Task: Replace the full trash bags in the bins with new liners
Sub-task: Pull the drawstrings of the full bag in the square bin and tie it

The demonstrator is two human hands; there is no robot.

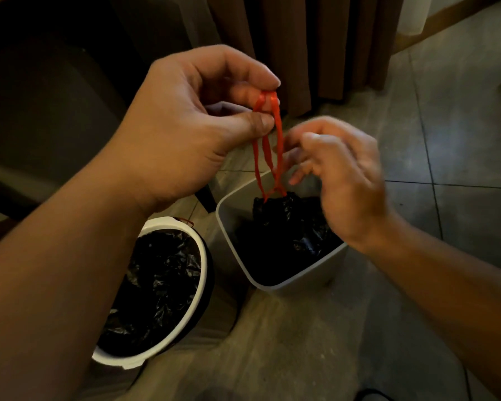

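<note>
Black plastic filled both containers on the tiled floor (460,134). Square grey bin (229,221), right of centre: it held a black trash bag (289,224) with its mouth drawn shut into a gathered neck. The neck stood above the bin's far rim, while the rest of the bag sat inside the bin. Red drawstrings (278,131) ran taut from that neck straight up to the left hand (185,125).

Round bin with a white rim (204,264), just beside the square one on its left: it held a crumpled black liner (159,273), open at the top and lying against the inner wall. A short red string end (187,221) showed at its far rim.

Left hand: fingers curled. The drawstring loops were hooked over one bent finger near the tip and the thumb (252,124) pressed against the strands lower down, so the strings were pinched and carried the neck of the bag.

Right hand (339,175): blurred in the head view. It was over the square bin, just right of the strings, with fingers (304,169) loosely bent and slightly spread, pointing toward the strands. Whether the fingertips touched or gripped the strings could not be determined.

Surroundings: brown curtain (287,39) hanging behind the bins, and dark upholstered furniture (41,96) at the left.
</note>
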